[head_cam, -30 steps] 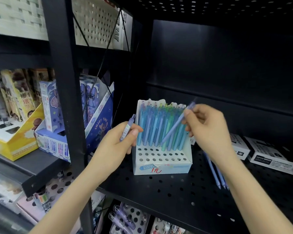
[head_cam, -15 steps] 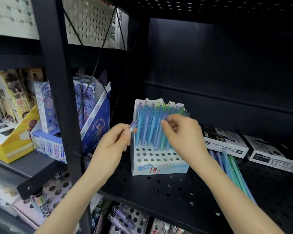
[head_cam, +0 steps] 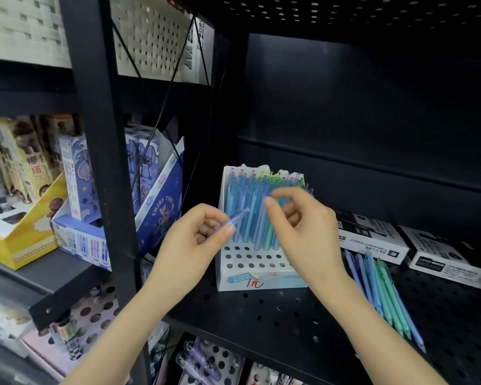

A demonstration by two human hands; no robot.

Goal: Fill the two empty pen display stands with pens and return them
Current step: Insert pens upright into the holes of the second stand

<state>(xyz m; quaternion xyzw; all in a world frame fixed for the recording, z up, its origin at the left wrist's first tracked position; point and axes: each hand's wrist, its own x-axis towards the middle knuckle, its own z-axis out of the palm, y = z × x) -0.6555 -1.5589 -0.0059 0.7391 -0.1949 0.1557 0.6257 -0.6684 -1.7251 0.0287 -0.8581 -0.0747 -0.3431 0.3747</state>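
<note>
A white stepped pen display stand (head_cam: 257,279) sits on the black perforated shelf (head_cam: 275,320). Its upper rows hold blue and green pens (head_cam: 250,201); the lower rows of holes are bare. My left hand (head_cam: 195,240) pinches a pale purple pen (head_cam: 238,216) just left of the stand, tip pointing toward the right hand. My right hand (head_cam: 300,223) hovers in front of the stand's right half, thumb and forefinger apart, holding nothing. Several loose blue and green pens (head_cam: 381,287) lie on the shelf to the right.
Two white-and-black marker boxes (head_cam: 372,234) lie at the back right. A black upright post (head_cam: 106,162) stands left of the stand. Beyond it are blue cartoon boxes (head_cam: 150,195) and a yellow box (head_cam: 20,234). More perforated stands show on the shelf below.
My right hand put its pen into the stand and let go, then drew back toward the left hand. My left hand moved right, bringing the purple pen closer to it.
</note>
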